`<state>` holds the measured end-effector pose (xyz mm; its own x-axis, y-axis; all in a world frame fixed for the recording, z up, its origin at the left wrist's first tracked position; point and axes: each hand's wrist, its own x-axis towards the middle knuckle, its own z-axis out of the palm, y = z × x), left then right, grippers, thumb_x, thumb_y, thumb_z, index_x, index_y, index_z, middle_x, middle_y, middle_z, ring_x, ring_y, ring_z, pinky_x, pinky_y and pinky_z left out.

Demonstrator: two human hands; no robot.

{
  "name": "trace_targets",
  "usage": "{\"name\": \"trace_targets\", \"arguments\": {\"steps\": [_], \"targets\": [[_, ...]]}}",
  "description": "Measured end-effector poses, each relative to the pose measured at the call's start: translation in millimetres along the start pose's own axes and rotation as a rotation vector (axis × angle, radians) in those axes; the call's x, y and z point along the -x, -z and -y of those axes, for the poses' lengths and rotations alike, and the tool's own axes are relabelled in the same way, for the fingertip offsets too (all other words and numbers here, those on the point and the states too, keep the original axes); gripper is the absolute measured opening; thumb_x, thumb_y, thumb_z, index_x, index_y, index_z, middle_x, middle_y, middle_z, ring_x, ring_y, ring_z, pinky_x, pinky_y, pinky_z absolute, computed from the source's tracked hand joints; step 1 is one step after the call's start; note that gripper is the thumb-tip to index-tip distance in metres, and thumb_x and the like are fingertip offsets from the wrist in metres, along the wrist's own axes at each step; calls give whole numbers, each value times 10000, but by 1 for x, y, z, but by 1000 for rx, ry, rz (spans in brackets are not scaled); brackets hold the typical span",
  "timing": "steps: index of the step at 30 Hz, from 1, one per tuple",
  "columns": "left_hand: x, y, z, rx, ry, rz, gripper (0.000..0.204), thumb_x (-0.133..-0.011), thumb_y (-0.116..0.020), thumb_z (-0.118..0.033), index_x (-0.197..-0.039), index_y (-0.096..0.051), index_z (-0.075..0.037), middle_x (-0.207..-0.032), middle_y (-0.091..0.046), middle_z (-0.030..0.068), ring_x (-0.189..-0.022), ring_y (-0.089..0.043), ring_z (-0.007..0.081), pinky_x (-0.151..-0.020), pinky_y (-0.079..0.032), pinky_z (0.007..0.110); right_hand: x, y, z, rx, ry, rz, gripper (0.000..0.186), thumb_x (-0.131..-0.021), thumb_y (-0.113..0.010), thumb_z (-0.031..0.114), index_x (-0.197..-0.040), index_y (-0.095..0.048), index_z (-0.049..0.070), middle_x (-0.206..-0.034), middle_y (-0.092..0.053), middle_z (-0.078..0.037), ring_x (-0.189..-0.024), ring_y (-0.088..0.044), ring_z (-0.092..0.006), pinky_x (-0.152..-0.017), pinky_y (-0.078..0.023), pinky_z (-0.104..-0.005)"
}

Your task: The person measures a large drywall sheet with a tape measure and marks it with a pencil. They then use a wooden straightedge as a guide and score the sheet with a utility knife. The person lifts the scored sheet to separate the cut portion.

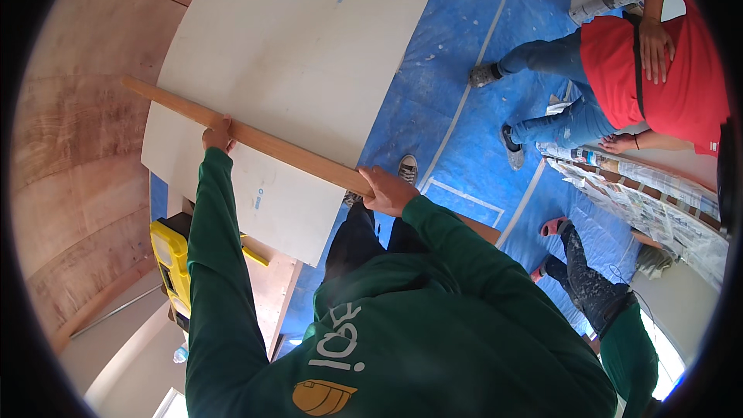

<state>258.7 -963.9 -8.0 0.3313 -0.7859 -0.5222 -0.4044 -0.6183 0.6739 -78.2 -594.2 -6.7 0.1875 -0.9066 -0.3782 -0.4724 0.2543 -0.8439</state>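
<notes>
A long, narrow wooden plank (pixel 294 155) lies slantwise across a large white board (pixel 286 39), from the upper left down to the board's near right edge. My left hand (pixel 219 136) is closed round the plank, left of its middle. At its near right end, my right hand (pixel 389 190) grips the plank with the thumb on top. The undersides of both hands' grips are hidden. Small blue marks show on the white board, on both sides of the plank.
A yellow and black toolbox (pixel 172 259) stands left of my left arm. Blue sheeting (pixel 426 108) covers the floor. One person in a red shirt (pixel 619 70) stands at the right; another in dark trousers (pixel 588 282) is lower right. A plywood wall (pixel 93 93) rises at left.
</notes>
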Motion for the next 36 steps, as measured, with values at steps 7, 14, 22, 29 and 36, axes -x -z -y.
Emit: {"name": "trace_targets", "arguments": {"steps": [7,14,22,29,36], "targets": [[1,-3,4,-73,-52,-98,555,-869,-857,-483,-1101,-669,-15,-819,-649,52,-615,-595,159,-502,-522,298,0,-2,3,10,-48,11,768,-895,-757,255,-1539,-399,38,-1270,-571,-224,-1209,-595,-432,-983,-504,-519],[2,-5,2,-162,-17,-145,596,-858,-857,-517,-1056,-677,15,-777,-658,72,-555,-588,168,-477,-507,300,3,1,9,13,-41,-12,759,-894,-751,247,-1537,-404,42,-1262,-572,-226,-1199,-597,-433,-970,-507,-523],[-64,8,45,-224,-131,-23,682,-852,-821,-578,-1083,-678,48,-740,-680,86,-536,-615,188,-476,-508,319,-1,-9,-4,15,11,-53,764,-887,-748,249,-1538,-408,34,-1267,-574,-240,-1212,-586,-441,-1001,-497,-522],[-57,7,44,-469,-240,-101,678,-883,-776,-543,-1170,-659,60,-785,-717,121,-615,-687,212,-566,-559,344,-16,2,7,-9,27,-85,655,-980,-706,436,-1414,-524,-19,-1340,-612,-289,-1220,-603,-454,-992,-497,-517],[-20,2,23,-245,-189,-201,896,-825,-866,-470,-1400,-538,133,-1019,-729,167,-695,-692,191,-528,-540,322,-44,1,22,-256,-268,-56,535,-1000,-676,435,-1172,-641,-71,-1022,-729,-226,-947,-704,-347,-850,-524,-459]]}}
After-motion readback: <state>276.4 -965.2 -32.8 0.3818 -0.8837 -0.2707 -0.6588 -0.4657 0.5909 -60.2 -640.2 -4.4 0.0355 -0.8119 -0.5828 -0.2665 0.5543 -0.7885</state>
